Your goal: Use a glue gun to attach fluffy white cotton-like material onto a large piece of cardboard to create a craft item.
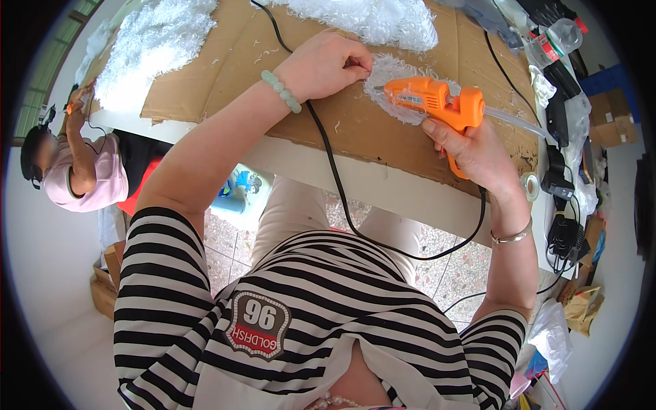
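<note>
My right hand (471,147) is wrapped round the grip of an orange hot glue gun (427,96). Its nozzle points left, over a small white shaggy piece (393,72) lying on brown cardboard (403,143). A long translucent glue stick (512,121) sticks out of the gun's back end. My left hand (328,65) is closed in a pinch at the left edge of that shaggy piece; the fingertips are partly hidden. From the gun's grip a black cord (328,150) loops down past the table edge and up under my left wrist.
Larger heaps of white shaggy material (154,51) lie at the far left and far middle. At the right edge are a tape roll (529,186), black adapters (557,181) with cables and a clear plastic bottle (564,37). Another person (85,167) works at the far left.
</note>
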Action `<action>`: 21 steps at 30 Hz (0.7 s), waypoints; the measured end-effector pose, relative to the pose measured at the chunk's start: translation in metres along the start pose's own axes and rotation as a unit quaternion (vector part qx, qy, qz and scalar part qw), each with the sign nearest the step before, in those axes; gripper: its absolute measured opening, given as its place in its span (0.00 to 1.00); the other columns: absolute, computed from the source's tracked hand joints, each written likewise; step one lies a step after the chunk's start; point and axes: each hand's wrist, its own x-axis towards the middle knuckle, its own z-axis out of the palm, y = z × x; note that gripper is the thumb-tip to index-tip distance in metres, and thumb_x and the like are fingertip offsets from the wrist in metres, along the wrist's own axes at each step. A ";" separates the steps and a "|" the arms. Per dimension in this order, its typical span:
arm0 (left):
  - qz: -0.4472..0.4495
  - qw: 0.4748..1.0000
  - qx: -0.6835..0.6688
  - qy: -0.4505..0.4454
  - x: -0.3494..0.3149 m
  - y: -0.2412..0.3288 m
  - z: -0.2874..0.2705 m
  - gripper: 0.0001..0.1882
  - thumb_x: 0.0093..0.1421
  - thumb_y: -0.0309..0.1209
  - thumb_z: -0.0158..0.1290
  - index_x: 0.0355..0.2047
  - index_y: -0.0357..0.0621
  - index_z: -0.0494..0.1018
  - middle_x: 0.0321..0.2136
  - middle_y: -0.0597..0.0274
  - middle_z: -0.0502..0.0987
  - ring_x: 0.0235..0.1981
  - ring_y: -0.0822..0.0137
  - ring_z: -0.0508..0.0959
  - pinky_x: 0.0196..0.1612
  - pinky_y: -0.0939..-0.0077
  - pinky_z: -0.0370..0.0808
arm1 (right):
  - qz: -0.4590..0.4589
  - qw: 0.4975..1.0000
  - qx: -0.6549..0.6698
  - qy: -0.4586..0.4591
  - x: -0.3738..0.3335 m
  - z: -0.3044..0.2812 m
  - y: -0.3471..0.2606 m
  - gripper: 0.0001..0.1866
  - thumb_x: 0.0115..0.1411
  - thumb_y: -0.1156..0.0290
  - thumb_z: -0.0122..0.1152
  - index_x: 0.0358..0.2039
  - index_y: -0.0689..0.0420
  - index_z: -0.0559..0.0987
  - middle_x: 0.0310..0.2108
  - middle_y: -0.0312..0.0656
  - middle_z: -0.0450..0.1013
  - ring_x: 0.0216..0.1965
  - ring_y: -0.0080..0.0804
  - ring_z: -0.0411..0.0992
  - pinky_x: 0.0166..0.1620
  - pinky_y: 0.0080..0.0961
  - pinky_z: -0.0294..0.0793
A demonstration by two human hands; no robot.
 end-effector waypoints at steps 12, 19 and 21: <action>0.044 0.991 0.123 -0.008 0.016 0.007 0.005 0.04 0.47 0.29 0.53 0.22 0.44 0.76 0.21 0.60 0.76 0.28 0.56 0.75 0.36 0.66 0.71 | -0.009 1.000 -0.013 0.003 -0.018 -0.014 -0.003 0.11 0.58 0.67 0.59 0.37 0.59 0.72 0.24 0.31 0.68 0.25 0.17 0.66 0.29 0.16 0.67; -0.094 0.989 -0.109 -0.018 -0.001 0.010 -0.012 0.05 0.54 0.27 0.52 0.31 0.41 0.73 0.26 0.61 0.75 0.30 0.68 0.75 0.38 0.77 0.71 | -0.030 0.998 0.047 0.033 -0.034 -0.026 0.008 0.14 0.57 0.64 0.61 0.37 0.59 0.72 0.26 0.31 0.69 0.26 0.17 0.67 0.30 0.16 0.68; -0.085 0.990 -0.115 0.007 -0.009 0.014 -0.011 0.06 0.52 0.27 0.53 0.30 0.41 0.72 0.24 0.60 0.75 0.29 0.63 0.75 0.36 0.72 0.71 | -0.023 0.998 0.043 0.026 -0.032 -0.024 0.008 0.13 0.57 0.64 0.61 0.37 0.59 0.72 0.26 0.31 0.69 0.26 0.18 0.67 0.30 0.16 0.68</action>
